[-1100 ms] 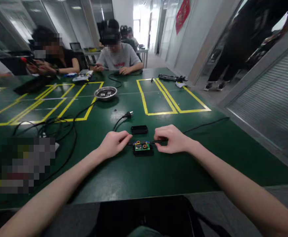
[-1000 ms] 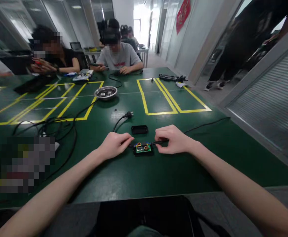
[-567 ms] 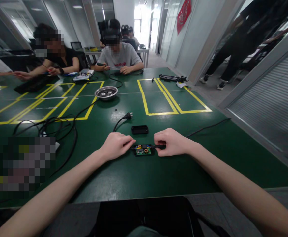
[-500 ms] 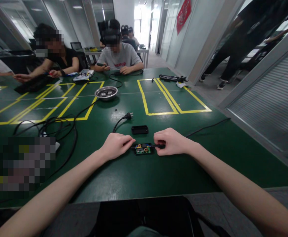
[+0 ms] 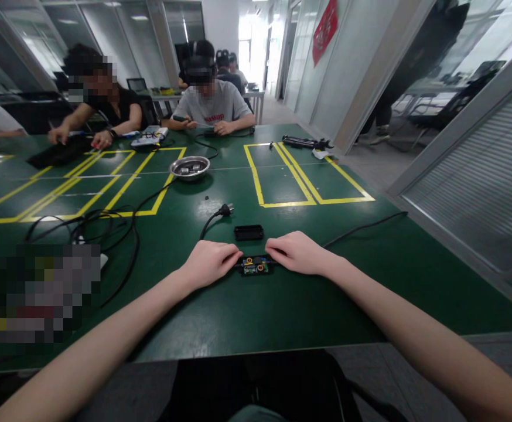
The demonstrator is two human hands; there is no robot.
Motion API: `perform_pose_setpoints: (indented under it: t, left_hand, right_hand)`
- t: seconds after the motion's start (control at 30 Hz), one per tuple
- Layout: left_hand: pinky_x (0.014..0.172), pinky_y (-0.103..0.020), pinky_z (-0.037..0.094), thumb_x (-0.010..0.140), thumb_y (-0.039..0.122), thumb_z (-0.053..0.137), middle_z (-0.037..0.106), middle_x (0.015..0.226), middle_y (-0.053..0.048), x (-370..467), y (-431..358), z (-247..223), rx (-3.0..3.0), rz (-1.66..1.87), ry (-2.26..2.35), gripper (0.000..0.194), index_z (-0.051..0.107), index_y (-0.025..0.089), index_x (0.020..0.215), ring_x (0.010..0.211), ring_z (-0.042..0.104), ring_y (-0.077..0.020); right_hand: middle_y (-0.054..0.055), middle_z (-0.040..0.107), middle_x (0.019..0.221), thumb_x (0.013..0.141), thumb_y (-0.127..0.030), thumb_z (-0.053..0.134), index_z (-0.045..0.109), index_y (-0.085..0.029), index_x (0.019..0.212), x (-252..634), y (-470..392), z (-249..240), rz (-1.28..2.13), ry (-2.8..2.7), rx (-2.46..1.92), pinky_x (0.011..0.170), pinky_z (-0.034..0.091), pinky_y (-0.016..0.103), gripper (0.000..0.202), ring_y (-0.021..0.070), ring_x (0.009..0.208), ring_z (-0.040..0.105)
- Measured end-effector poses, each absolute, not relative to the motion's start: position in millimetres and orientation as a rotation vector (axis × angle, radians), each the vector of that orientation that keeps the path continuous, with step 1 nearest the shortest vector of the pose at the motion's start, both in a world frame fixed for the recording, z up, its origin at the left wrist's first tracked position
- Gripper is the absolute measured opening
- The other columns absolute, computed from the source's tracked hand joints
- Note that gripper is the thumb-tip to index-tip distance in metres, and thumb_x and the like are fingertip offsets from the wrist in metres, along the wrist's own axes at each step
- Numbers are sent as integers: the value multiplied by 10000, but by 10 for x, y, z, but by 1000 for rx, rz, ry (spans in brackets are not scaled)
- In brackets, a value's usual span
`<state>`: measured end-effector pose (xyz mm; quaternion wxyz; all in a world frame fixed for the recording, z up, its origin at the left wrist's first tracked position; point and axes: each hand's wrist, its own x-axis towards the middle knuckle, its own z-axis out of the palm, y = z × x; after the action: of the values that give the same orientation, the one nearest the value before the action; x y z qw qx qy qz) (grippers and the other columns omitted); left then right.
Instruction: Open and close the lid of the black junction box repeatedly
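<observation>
An opened black plastic case (image 5: 256,274) lies on the green table in front of me, with a small circuit board (image 5: 251,266) carrying copper-wound coils and coloured wires inside it. My left hand (image 5: 210,261) is closed at the case's left end, pinching the power cord where it enters; the fingertips partly hide the grip. My right hand (image 5: 297,252) has its fingers pressed together at the right end, on the other cord (image 5: 364,228), partly covering the board's upper right. Just beyond the case rests a matching black cover (image 5: 248,232), hollow side up. The power plug (image 5: 226,210) lies behind my left hand.
A metal bowl (image 5: 190,168) with small metal parts stands further back. Coiled black cables (image 5: 102,223) and a blurred-out item (image 5: 45,296) lie at left. Yellow tape (image 5: 289,204) marks the table. A black tripod-like item (image 5: 306,142) lies far right. Co-workers sit opposite.
My right hand has shifted left, closer to the case, and its fingers have moved onto the case's right end. My left hand has barely moved.
</observation>
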<state>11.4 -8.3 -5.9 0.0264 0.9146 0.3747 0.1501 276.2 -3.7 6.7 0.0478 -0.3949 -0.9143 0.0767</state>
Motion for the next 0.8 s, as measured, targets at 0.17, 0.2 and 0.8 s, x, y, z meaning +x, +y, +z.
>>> perform_pose_setpoints:
  t: [0.17,0.2,0.8]
  left_hand:
    - [564,-252,349,1061,335,493,774,754,-21,112,-67,-27,2847,393,1233,333,744,200,889,672,705,-166]
    - [565,-250,347,1062,338,489,775,758,-24,109,-61,-22,2845,384,1250,337,744,200,890,678,704,-167]
    - [538,-249,318,1023,392,519,644,574,15,114,-6,-19,2714,471,1397,338,692,214,794,538,609,-157]
  right_hand:
    - [56,742,748,1062,-295,466,698,-193,998,2710,-59,51,77,-2761,-1355,625,292,282,261,185,661,667]
    - [52,742,744,1061,-297,474,695,-197,1019,2702,-61,50,68,-2733,-1382,623,294,279,246,186,659,669]
    - [-13,661,616,969,-229,533,595,-211,1107,2630,-8,40,81,-2578,-1488,595,238,275,152,192,578,616]
